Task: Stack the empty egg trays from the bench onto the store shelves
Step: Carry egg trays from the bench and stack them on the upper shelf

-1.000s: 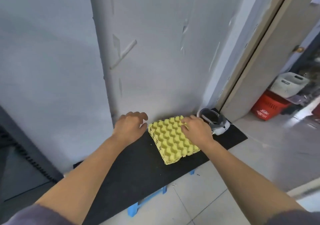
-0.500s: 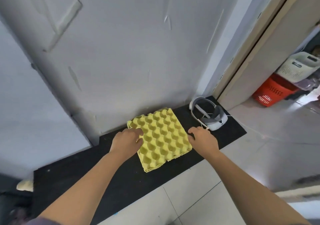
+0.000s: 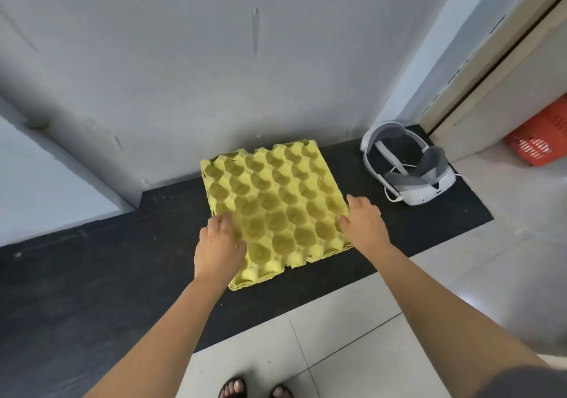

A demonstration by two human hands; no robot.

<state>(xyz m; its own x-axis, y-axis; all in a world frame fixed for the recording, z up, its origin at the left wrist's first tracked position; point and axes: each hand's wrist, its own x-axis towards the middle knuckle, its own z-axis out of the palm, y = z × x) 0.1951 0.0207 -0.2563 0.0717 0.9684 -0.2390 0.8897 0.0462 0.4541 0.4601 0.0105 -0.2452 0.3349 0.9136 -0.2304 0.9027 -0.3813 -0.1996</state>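
Yellow moulded-pulp egg tray (image 3: pixel 276 201): one shows, lying cups-up on the black bench (image 3: pixel 107 275), its far edge just beside the wall. Its near edge looks thick, but whether more trays lie under it cannot be told.

Nearest the camera, the toes of two feet in dark sandals (image 3: pixel 234 389) stand on the pale tiled floor (image 3: pixel 352 351). Two bare forearms reach forward from there. The left hand (image 3: pixel 219 245) rests on the tray's near left corner, thumb spread over the cups and fingers bent at the left edge. The right hand (image 3: pixel 365 227) sits at the tray's right edge, thumb touching the rim and fingers lying along the side. Whether either hand is clamped around the edge or only resting on it cannot be told; the undersides are hidden.

Farther right on the bench, apart from the tray, lies one white and grey headset (image 3: pixel 420 193). Behind stands the grey painted wall (image 3: pixel 214 60), and at the far right edge one red plastic basket (image 3: pixel 543 133) sits on the floor.
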